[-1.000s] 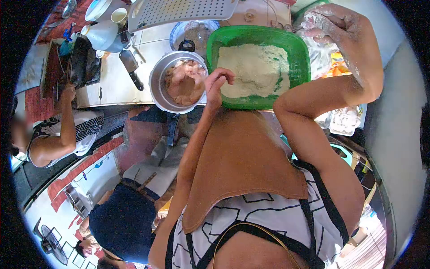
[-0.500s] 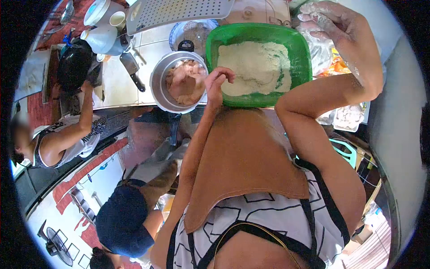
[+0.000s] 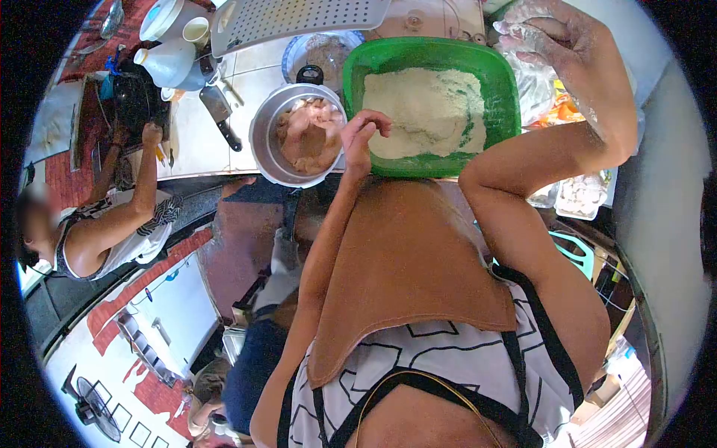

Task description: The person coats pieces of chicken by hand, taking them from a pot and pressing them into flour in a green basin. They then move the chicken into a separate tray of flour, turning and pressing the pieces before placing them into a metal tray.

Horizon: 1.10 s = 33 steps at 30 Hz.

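Observation:
My left hand hovers at the near left rim of a green basin, beside a metal pot. Its fingers are loosely bent with nothing in them. Pale flour lies spread in the basin. Raw meat pieces, which look like chicken, fill the pot. Flour coats my right hand, raised beyond the basin's far right corner above clear plastic bags. Its fingers are apart and hold nothing that I can see.
A cleaver lies left of the pot. Behind stand a perforated grey tray and a patterned bowl. A white jug is farther left. A co-worker works by a dark pan; another person is close behind my left arm.
The co-worker's hand has shifted and the dark pan has turned or moved. The person in dark blue has moved right, partly behind my arm. My right hand has barely shifted; my left stays in place.

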Each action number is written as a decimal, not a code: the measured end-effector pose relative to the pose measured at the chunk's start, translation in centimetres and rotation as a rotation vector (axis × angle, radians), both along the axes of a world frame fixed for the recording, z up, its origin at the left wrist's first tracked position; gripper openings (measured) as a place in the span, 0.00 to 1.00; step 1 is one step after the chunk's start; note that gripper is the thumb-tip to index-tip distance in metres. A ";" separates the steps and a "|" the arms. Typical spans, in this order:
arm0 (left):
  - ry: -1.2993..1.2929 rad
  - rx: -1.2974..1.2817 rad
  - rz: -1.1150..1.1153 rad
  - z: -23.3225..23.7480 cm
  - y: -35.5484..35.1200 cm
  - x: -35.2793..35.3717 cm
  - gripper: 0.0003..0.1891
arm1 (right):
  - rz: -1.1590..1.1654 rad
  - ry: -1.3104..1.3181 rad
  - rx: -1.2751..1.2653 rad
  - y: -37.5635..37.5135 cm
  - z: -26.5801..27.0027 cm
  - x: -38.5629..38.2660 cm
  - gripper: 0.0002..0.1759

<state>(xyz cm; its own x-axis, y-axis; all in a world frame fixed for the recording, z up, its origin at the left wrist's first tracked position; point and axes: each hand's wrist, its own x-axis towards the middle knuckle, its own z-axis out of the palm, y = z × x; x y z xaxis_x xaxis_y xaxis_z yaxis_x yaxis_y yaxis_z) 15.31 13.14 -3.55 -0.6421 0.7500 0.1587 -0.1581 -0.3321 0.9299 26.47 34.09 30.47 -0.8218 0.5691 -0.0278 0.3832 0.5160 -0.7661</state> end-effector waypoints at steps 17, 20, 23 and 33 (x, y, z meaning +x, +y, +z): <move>-0.044 0.036 0.025 0.4 0.2 0.2 0.16 | 0.062 0.088 -0.124 0.7 -0.2 0.5 0.07; -0.062 0.048 0.015 0.4 0.2 0.2 0.16 | 0.044 0.216 0.033 0.0 -1.8 1.1 0.08; -0.073 0.053 0.011 0.4 0.3 0.2 0.16 | 0.056 0.170 -0.050 0.2 -1.2 1.1 0.09; -0.046 0.053 0.020 0.4 0.3 0.2 0.16 | -0.005 0.074 -0.169 0.7 -0.9 0.6 0.13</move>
<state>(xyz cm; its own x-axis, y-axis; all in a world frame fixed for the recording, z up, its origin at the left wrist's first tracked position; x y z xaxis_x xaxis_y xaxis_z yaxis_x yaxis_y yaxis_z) 15.48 13.45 -3.16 -0.6645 0.7282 0.1677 -0.1930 -0.3841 0.9029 27.04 34.83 29.53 -0.8224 0.5654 -0.0633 0.3251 0.3757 -0.8679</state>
